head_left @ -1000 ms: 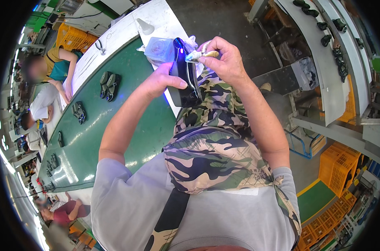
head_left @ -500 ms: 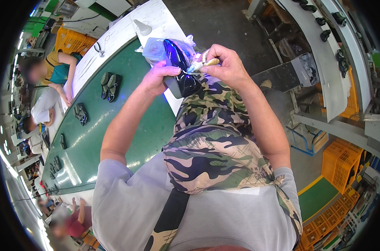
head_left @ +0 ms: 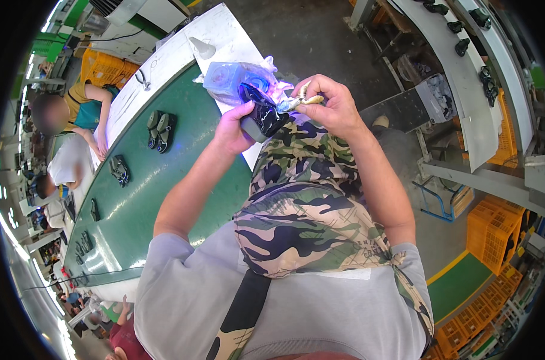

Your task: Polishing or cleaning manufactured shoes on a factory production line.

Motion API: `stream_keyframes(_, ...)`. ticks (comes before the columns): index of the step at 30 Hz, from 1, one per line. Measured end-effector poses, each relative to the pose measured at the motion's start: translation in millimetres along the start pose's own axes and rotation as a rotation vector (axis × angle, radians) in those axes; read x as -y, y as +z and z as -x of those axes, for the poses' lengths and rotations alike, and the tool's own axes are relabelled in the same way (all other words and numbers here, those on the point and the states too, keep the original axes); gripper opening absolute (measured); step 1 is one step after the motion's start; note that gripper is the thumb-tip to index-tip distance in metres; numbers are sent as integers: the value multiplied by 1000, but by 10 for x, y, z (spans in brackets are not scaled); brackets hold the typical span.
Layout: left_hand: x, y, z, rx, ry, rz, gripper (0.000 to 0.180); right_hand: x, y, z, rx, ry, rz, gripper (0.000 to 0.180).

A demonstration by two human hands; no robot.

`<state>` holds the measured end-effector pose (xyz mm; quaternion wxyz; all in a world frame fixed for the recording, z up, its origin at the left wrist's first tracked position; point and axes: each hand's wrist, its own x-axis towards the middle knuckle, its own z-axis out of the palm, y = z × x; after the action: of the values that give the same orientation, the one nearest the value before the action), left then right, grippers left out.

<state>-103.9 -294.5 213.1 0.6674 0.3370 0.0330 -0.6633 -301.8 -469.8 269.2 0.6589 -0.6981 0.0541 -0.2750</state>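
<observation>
My left hand (head_left: pixel 233 129) is closed around a glossy black shoe (head_left: pixel 266 120), its thumb lying along the upper and the grey sole edge towards me. A small whitish cloth (head_left: pixel 289 105), tinted blue by the light, is pinched in my right hand (head_left: pixel 332 107) against the shoe's right side. Pale yellowish tips show among the right fingers; whether they are finger covers or part of the cloth I cannot tell. Just beyond the shoe stands a translucent square plastic container (head_left: pixel 221 78) with crumpled whitish material (head_left: pixel 266 65) beside it.
A green conveyor belt (head_left: pixel 188 150) on my left carries a pair of dark shoes (head_left: pixel 161 130) and several more further along. Pliers (head_left: pixel 143 80) and a cone-shaped nozzle piece (head_left: pixel 202 47) lie on the white table edge (head_left: pixel 170 54). Co-workers sit across the belt. Orange crates (head_left: pixel 494 231) stand at right.
The shoe has turned and tilted lower in my left hand, uncovering more of the container behind it. My right hand and the cloth have shifted slightly right and down. Shoes on the belt have shifted slightly in view.
</observation>
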Motion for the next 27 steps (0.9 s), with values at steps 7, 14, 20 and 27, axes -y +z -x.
stream_keyframes(7, 188, 205, 66, 141, 90, 166, 59, -27, -58, 50, -79, -58, -22, 21)
stream_keyframes(14, 246, 269, -114, 312, 103, 232, 63, -122, 16, 78, -425, 142, -309, 16)
stream_keyframes(20, 289, 640, -203, 222, 266, 20, 64, -13, -194, 210, -528, 263, -359, 18)
stream_keyframes(27, 264, 1055, -376, 189, 478, -421, 73, 144, -443, 550, -695, 156, -542, 20)
